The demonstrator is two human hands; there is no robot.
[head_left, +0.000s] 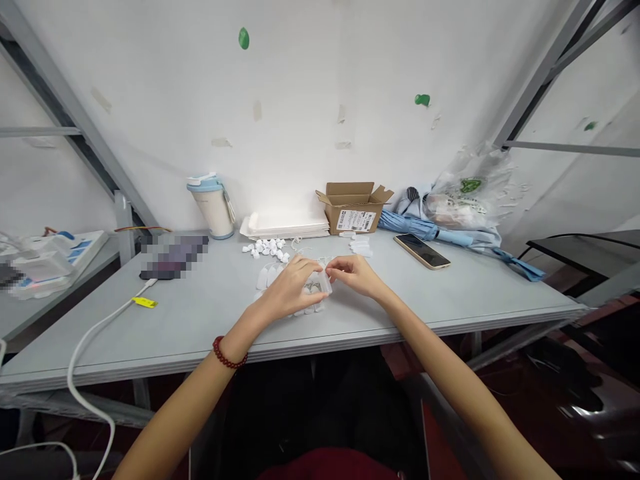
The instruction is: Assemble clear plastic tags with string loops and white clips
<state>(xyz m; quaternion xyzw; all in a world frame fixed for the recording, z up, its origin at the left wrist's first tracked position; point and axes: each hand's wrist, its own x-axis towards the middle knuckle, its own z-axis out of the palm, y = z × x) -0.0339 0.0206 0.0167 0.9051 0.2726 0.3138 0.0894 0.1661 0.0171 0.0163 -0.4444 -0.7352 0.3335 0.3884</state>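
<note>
Head view: Grasps a small clear plastic container (325, 283) in the left hand (290, 288), near the middle of the front edge of the worktop (200, 327). Brings together the fingertips of the right hand (356, 275) at the container's far corner; cannot tell whether anything is pinched there. Appears to be at fine two-handed work, calling for a steady hold. Includes, farther back, small white pieces (269, 249), an open cardboard box (356, 217) and, toward the right edge, a smartphone (423, 252). Shows, behind, a white wall (300, 87) with tape marks.

Two hands (295, 285), seemingly one container (325, 283).
</note>
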